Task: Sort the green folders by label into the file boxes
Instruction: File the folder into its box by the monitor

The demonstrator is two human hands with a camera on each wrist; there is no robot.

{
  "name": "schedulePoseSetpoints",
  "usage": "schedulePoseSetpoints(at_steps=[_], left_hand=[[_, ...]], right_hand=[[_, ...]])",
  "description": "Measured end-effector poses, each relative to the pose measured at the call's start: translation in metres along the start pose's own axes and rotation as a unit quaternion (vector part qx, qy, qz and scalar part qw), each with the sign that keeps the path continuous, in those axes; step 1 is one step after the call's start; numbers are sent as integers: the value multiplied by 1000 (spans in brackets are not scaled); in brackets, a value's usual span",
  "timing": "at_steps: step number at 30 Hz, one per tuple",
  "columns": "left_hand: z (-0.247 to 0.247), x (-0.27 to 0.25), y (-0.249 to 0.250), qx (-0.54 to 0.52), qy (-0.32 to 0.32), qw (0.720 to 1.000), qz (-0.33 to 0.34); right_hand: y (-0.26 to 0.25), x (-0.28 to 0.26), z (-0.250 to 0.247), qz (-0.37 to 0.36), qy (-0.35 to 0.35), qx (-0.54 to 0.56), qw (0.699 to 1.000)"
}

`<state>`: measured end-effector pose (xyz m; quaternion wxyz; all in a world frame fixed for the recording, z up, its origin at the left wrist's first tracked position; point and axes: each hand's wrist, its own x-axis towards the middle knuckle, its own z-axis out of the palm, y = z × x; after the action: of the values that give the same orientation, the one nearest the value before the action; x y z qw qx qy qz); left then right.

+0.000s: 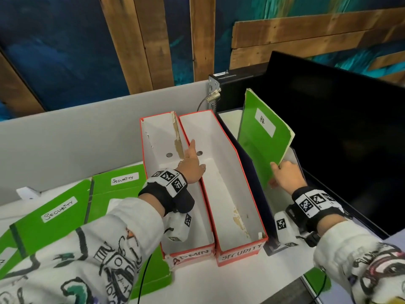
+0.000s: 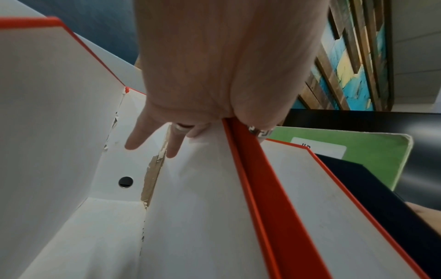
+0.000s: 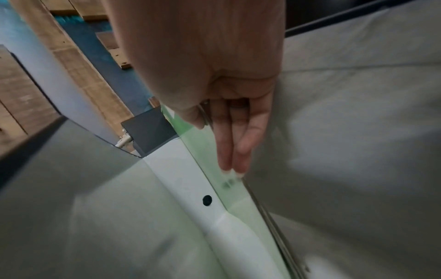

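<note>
A green folder labelled HR (image 1: pixel 258 145) stands tilted in the dark file box (image 1: pixel 262 205) on the right. My right hand (image 1: pixel 285 174) pinches its near right edge, thumb on the front face and fingers (image 3: pixel 229 147) flat along its back. To the left stand two orange-edged boxes, marked ADMIN (image 1: pixel 153 145) and SECURITY (image 1: pixel 230 150), with nothing visible inside them. My left hand (image 1: pixel 191 165) rests on the walls where the two boxes meet. Its fingers (image 2: pixel 133 139) hang straight inside the ADMIN box and the thumb lies on the SECURITY side. Two green folders labelled SECURITY (image 1: pixel 43 224) (image 1: pixel 118 187) lie flat at the left.
A black monitor (image 1: pixel 339 139) stands close behind and to the right of the dark box. A grey partition (image 1: pixel 65 132) runs along the back of the white table. Part of another green folder (image 1: pixel 315 279) shows at the table's near right edge.
</note>
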<state>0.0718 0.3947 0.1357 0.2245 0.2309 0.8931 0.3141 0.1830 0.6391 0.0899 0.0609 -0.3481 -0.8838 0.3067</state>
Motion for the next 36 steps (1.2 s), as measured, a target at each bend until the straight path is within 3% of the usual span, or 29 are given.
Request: schedulePoseSetpoints(at_steps=[7,16,21,28,33,36], left_hand=[[0,-2,2,-29,6,1000,4],[-8,-21,11,-76,-8,997,2],[-25,-32,0,-86,-10,996,-11],[-70,-66,-29,-180,65,981,-35],[-117,-97,-68,-232,121,965,-23],[-144,-111,-104,-250,148,956,-36]], right_hand=[[3,-3,-4,28,-6,28,999],[-1,-15,-27,54,-64,100,991],[-14,-32,-49,12,39,95,995],[-52,-74,-70,-55,190,53,979],[-102,-112,-67,-124,243,93,958],[-145,-143,-56,-175,227,138,948]])
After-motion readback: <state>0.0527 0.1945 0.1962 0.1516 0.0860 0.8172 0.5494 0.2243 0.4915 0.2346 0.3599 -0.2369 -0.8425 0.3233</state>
